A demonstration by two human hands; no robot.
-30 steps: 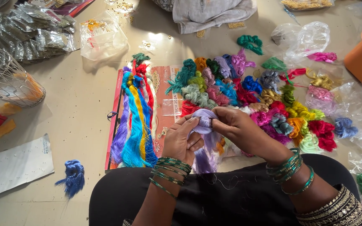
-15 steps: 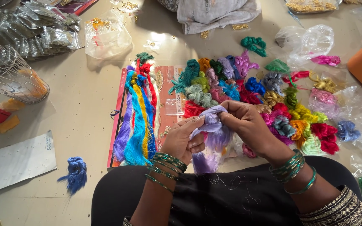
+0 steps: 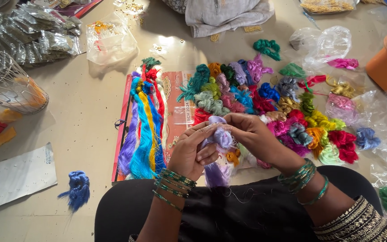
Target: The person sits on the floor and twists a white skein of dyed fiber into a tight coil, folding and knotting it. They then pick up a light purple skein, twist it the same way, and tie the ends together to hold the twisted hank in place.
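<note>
Floor work, basically: everything sits on a smooth beige floor [image 3: 86, 112], with the person seated and a black cloth [image 3: 229, 215] across the lap. Both hands meet over a lilac thread bundle [image 3: 220, 139], which hangs just above the lap edge, in front of the pile of coloured thread skeins [image 3: 265, 98]. Left hand [image 3: 191, 150] cups the bundle from the side with fingers curled around it, and the right hand [image 3: 251, 134] pinches its top between thumb and fingertips, so both are closed on the thread, neither one spread wide.

For teasing silk floss like this, I'd say keep the left hand as the anchor and let the right do small pulls, so strands separate without knotting. Hard to tell from this angle whether the right fingers are on a single strand or a whole loop.

Beside it, long combed hanks [image 3: 142, 130] in blue, yellow, red and purple lie straight on a red printed card [image 3: 178, 89], so keep the loose tail away from those. A stray blue skein [image 3: 78, 188] sits well apart, to the left.
</note>
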